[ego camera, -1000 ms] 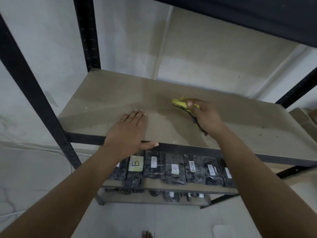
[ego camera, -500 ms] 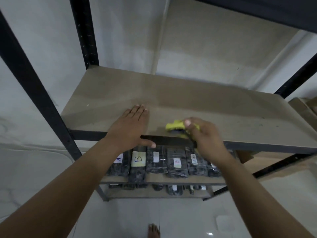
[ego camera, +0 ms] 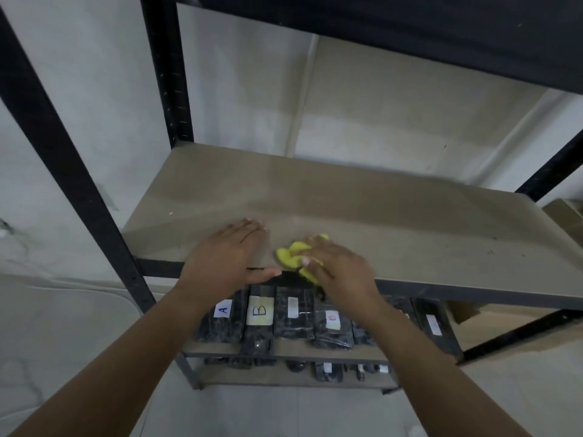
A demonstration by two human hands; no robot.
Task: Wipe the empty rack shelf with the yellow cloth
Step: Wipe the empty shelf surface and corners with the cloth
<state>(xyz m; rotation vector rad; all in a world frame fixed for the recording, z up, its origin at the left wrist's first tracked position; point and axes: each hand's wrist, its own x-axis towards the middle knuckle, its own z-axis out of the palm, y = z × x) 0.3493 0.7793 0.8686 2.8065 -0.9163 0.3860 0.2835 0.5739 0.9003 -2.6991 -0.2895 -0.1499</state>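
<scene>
Looking down at a black metal rack from up close, and the person's right hand [ego camera: 336,269] is bunching up a yellow cloth [ego camera: 295,255] right at the front edge of the tan shelf [ego camera: 394,222], fingers curled over the top of it so bits of yellow are poking out on the far side and to the left of the knuckles. The cloth is sitting on the board near the middle of the front lip, with part of it hanging slightly over the dark front rail [ego camera: 473,291]. Left hand [ego camera: 225,263] is lying flat on the shelf just beside the cloth, fingers straight and pressed together pointing toward the back, thumb sticking out sideways along the front rail. The two hands are close but not touching as far as I can tell. The shelf board itself is looking dusty in patches, with a few specks toward the right side and one pale speck near the left. Under it, the next shelf down is holding a row of dark wrapped packs [ego camera: 293,313] with little labels; one is reading "A" [ego camera: 223,309] and the one next to it "B" [ego camera: 260,310], the rest are too blurry to read. More dark packs are sitting on the shelf below that. Pale wall [ego camera: 394,115] behind, pale floor [ego camera: 284,414] underneath.
</scene>
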